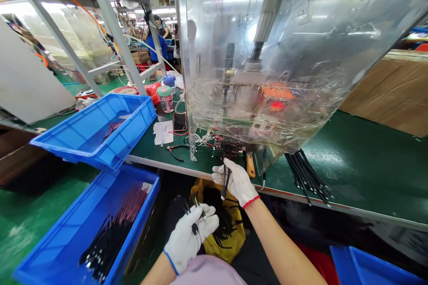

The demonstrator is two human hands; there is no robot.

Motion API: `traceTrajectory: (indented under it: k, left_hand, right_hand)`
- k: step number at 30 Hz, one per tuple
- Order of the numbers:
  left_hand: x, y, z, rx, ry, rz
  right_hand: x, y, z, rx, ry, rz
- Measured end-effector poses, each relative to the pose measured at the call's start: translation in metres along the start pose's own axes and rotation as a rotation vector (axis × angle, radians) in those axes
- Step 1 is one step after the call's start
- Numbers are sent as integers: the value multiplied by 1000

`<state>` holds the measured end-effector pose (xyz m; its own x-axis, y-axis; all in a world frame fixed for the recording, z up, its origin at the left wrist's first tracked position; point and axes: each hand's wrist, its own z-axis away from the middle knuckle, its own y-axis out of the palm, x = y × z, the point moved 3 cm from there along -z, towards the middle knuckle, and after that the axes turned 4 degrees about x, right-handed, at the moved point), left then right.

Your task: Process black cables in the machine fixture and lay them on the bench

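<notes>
My left hand (193, 234), in a white glove with a blue cuff, is closed around a few short black cables (195, 229) above my lap. My right hand (239, 182), gloved in white with a red cuff, grips black cable ends (224, 182) that hang from a small metal fixture (230, 147) at the bench edge. The fixture sits under a machine behind a clear plastic shield (301, 44). A wooden handle (250, 166) stands just right of the fixture. Below my hands, a yellow bag (214, 249) holds black scraps.
Black cables (306, 176) lie in a bundle on the green bench (377, 164). Two blue bins, an upper bin (117, 151) and a lower bin (50, 249), stand at left with cables inside. Pliers (174, 153), a phone (179, 121) and jars (165, 100) are nearby.
</notes>
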<state>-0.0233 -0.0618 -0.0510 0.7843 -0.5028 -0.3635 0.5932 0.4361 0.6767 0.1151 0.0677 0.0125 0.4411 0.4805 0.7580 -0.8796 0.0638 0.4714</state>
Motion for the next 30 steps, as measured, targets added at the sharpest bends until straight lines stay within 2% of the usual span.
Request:
traceTrajectory:
  k: [12,18,21,23,25,28,30]
  left_hand:
    - [4,-9,-4,-15,-11,-5]
    - [5,-9,-1,-44,-39,-29]
    - [5,-11,3,-16,-64,-81]
    - [4,-12,6,57,-76,-131]
    - [1,-15,10,142,-78,-196]
    - [-6,-27,15,246,-78,-381]
    - [-9,-38,17,315,-119,-564]
  right_hand:
    - [-2,1,-4,-23,9,-22]
    - [-6,0,-11,7,12,-68]
    - [-6,-1,-14,16,1,-70]
    - [-7,-6,-11,85,-16,-62]
    - [-16,-16,-4,231,13,-48]
    - [-54,-38,15,463,253,16]
    - [-88,-52,27,533,425,9]
